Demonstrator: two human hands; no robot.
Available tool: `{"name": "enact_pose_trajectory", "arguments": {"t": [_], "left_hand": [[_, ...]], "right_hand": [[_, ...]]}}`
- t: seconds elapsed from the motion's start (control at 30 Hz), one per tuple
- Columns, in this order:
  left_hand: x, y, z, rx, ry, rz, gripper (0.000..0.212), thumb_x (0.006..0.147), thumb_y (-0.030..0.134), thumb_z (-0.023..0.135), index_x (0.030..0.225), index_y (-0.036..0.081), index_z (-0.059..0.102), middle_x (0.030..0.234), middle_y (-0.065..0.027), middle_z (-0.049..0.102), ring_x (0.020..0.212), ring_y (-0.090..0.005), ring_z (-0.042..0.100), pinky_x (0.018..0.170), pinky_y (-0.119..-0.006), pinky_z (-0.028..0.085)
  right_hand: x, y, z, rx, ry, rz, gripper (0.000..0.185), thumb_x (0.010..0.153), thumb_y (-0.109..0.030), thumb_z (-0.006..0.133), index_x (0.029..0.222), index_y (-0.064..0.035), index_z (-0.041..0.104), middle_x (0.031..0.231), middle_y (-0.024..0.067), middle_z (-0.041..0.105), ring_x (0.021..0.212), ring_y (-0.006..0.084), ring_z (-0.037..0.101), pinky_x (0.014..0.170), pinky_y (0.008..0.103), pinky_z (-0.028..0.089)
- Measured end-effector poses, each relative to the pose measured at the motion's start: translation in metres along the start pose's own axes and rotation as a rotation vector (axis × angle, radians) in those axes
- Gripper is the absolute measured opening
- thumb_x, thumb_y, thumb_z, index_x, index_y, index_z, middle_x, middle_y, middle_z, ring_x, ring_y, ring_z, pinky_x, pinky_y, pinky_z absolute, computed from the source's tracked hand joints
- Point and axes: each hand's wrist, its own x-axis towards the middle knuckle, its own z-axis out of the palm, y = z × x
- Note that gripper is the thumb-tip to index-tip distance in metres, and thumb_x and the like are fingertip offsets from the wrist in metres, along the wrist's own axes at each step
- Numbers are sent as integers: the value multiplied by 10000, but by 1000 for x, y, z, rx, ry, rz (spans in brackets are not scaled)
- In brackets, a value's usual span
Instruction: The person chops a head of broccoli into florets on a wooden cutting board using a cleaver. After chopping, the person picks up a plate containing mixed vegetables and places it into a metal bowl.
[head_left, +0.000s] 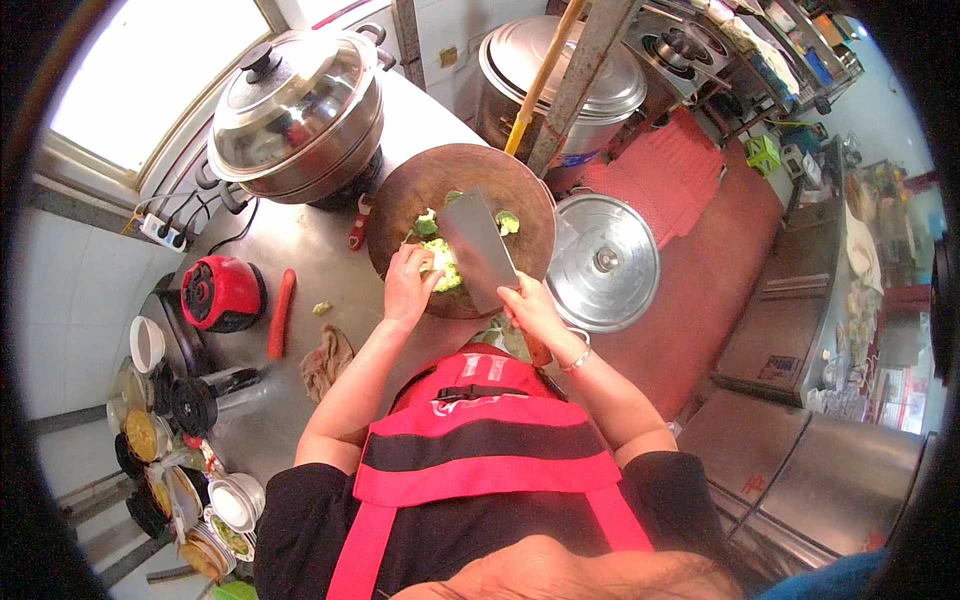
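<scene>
A round wooden chopping board (397, 180) lies before me on the steel counter. On its near part my left hand (409, 281) rests with fingers on a head of broccoli (445, 264). My right hand (531, 306) grips the handle of a broad cleaver (480, 247), whose blade leans over the board just right of the broccoli. Cut florets lie around: one (426, 222) left of the blade, one (507, 222) to its right, another partly hidden behind the blade's far end. The blade's lower edge and what it touches cannot be made out.
A lidded steel pot (300, 135) stands at the back left, a red-handled tool (360, 225) beside the board. A carrot (281, 313), a crumpled cloth (327, 361) and a red appliance (222, 293) are on the left. A metal lid (604, 262) sits right, below a wooden pole (544, 75).
</scene>
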Motion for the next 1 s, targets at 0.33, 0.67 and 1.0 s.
{"name": "enact_pose_trajectory", "arguments": {"t": [0.33, 0.67, 1.0], "left_hand": [[1, -15, 12, -55, 78, -33, 264, 789, 164, 785, 961, 43, 627, 1059, -114, 608, 989, -300, 607, 847, -386, 508], [-7, -26, 14, -165, 69, -72, 267, 806, 164, 771, 998, 54, 623, 1112, -103, 586, 976, -262, 611, 856, -357, 503], [-20, -27, -2, -264, 36, -66, 301, 805, 151, 756, 1048, 59, 602, 1141, -131, 561, 1075, -315, 567, 923, -393, 479]], "right_hand": [[11, -2, 16, -109, 61, -31, 266, 938, -155, 567, 1156, -4, 590, 642, 81, 614, 535, 177, 606, 525, 349, 489], [33, 8, 42, 134, 43, 2, 235, 957, -152, 575, 1153, -22, 575, 616, 14, 542, 470, 101, 502, 432, 267, 410], [39, 15, 10, -158, 180, -134, 315, 930, -187, 604, 1179, 4, 586, 807, 217, 688, 706, 331, 686, 638, 422, 521]]}}
